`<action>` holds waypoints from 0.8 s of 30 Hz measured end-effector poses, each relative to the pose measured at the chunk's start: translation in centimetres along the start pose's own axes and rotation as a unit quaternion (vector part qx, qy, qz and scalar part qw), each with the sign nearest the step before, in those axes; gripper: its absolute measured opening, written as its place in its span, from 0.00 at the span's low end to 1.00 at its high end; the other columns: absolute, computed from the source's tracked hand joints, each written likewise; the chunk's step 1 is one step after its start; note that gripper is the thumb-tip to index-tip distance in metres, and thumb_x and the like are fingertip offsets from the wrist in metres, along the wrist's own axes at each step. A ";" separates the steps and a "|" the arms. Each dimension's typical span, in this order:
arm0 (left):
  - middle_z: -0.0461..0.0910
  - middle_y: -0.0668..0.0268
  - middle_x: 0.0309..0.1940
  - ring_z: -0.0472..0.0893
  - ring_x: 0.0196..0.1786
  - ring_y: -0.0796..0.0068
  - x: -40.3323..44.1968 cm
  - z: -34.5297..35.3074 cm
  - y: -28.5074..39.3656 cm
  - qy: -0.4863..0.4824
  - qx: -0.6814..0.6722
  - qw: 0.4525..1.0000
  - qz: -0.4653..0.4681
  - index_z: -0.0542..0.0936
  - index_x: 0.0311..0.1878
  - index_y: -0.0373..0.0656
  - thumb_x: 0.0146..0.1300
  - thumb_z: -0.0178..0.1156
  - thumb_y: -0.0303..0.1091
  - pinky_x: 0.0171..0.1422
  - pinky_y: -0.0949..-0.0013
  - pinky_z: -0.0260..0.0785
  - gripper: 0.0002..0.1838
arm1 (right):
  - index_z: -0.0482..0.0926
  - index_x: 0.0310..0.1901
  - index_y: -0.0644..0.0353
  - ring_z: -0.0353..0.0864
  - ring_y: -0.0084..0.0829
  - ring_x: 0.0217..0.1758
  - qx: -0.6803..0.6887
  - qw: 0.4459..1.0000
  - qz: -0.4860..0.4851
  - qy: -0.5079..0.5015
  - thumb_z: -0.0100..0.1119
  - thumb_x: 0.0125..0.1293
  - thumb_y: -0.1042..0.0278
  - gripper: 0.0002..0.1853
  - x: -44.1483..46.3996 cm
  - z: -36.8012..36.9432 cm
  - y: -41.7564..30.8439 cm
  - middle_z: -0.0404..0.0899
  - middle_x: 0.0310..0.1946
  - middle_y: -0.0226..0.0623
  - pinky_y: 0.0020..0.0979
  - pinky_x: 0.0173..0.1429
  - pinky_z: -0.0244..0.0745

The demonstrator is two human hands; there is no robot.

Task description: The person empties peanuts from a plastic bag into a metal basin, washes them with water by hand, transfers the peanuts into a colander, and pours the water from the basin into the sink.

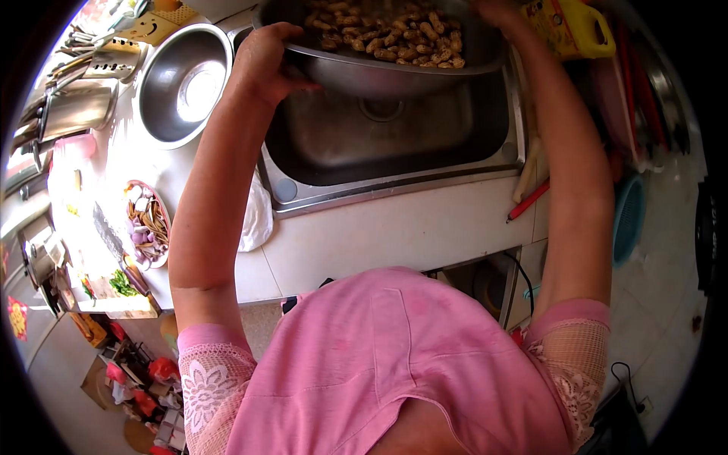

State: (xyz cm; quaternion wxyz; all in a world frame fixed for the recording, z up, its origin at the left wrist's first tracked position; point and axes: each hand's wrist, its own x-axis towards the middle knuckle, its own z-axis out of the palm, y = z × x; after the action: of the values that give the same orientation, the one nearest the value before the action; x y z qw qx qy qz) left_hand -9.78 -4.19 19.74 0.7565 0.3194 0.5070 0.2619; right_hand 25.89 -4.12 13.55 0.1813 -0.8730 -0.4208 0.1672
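Note:
A wide metal basin (379,76) full of unshelled peanuts (394,38) is held up over the far part of the sink. My left hand (267,64) grips its left side, thumb below and fingers over the rim. At the top edge of the view, my right hand (502,14) is at the basin's right rim, its fingers partly cut off and dark. Beneath the basin, the steel sink (364,140) shows its drain and bare bottom.
An empty steel bowl (186,83) stands left of the sink. Further left are a plate of chopped food (148,224), a knife (134,273) and greens (121,283). A white cloth (256,216) lies by the sink's corner. On the right are a yellow jug (569,30) and a teal basket (629,220).

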 end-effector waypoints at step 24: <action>0.72 0.49 0.38 0.76 0.37 0.52 1.1 -0.6 0.7 0.001 0.014 1.000 -0.005 0.65 0.48 0.34 0.55 0.51 0.36 0.34 0.43 0.73 0.20 | 0.76 0.39 0.69 0.77 0.35 0.37 -0.129 0.988 -0.025 -0.083 0.47 0.57 0.67 0.14 2.6 -0.6 0.3 0.76 0.37 0.48 0.37 0.39 0.71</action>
State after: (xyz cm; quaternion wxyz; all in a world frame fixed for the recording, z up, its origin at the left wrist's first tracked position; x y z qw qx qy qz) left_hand -9.98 -2.84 19.44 0.7528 0.3266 0.5133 0.2514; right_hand 27.86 -2.35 13.55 0.0356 -0.8613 -0.4743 0.1785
